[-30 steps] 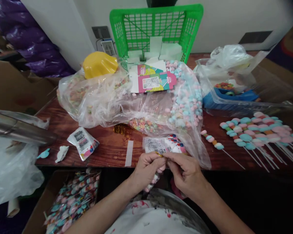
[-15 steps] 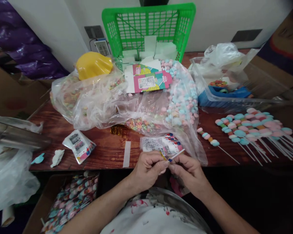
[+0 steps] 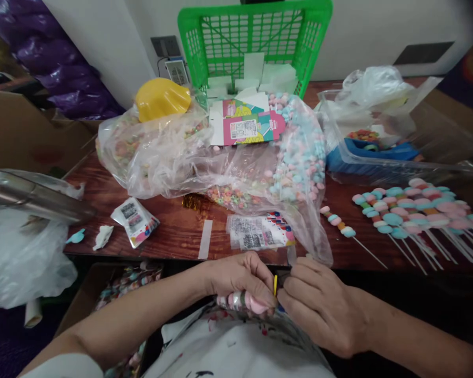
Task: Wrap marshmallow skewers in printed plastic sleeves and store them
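Note:
My left hand [image 3: 246,281] is closed round a wrapped candy skewer [image 3: 240,301] with pink and white pieces, held low in front of the shirt. A short yellow tie [image 3: 276,285] stands up between my two hands. My right hand [image 3: 323,304] is closed, back of the hand up, its fingertips at the tie and the skewer's end; what they pinch is hidden. Behind the hands, printed plastic sleeves [image 3: 256,233] lie on the table near its front edge. One unwrapped candy skewer [image 3: 337,222] lies to their right.
Many candy skewers [image 3: 425,207] are piled at right. Bags of candy [image 3: 161,157] fill the middle, before a green basket [image 3: 256,31]. At left are a steel flask [image 3: 35,197] and a sleeve stack [image 3: 136,223]; a box of wrapped skewers [image 3: 79,304] is below.
Both hands have come down and toward the body, off the printed sleeves. The right hand has turned back up, and the wrapped candy under the left hand now shows. The view has shifted slightly.

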Demonstrator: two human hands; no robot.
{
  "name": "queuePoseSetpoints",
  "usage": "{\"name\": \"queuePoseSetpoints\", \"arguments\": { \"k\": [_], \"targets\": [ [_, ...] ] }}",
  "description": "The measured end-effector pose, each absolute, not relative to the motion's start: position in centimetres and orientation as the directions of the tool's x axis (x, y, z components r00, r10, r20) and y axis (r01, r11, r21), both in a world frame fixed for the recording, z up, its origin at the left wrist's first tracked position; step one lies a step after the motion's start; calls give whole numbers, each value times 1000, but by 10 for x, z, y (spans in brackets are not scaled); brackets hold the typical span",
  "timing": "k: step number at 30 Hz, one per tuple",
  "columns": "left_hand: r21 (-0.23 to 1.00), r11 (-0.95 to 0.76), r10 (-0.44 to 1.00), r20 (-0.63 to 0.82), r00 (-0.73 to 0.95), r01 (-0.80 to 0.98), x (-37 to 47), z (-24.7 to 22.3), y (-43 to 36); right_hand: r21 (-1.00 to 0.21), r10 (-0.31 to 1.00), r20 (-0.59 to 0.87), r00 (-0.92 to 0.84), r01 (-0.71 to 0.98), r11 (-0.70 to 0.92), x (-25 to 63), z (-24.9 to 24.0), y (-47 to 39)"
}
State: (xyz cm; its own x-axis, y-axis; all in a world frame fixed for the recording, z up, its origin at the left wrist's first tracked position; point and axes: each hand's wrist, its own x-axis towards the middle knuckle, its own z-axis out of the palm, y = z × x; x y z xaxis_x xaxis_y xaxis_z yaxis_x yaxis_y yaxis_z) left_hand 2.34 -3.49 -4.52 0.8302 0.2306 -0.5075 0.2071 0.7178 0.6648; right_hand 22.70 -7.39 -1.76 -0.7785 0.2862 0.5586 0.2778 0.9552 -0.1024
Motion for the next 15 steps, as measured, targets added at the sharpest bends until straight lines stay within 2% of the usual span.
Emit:
{"name": "queuePoseSetpoints", "arguments": {
  "k": [3, 10, 12, 15],
  "targets": [
    [674, 672, 119, -507, 853, 307, 19, -44, -31, -44, 172, 634, -754, 187, 981, 227, -24, -76],
    [661, 619, -16, -528, 849, 424, 22, -39, -27, -123, 152, 550, -821, 101, 987, 224, -21, -72],
    [653, 633, -27, -518, 855, 416, 24, -38, -29, -161, 165, 522, -837, 94, 983, 221, -23, -70],
    [665, 631, 25, -532, 846, 400, 26, -41, -26, -249, 251, 508, -824, 139, 959, 218, -30, -68]
  ]
}}
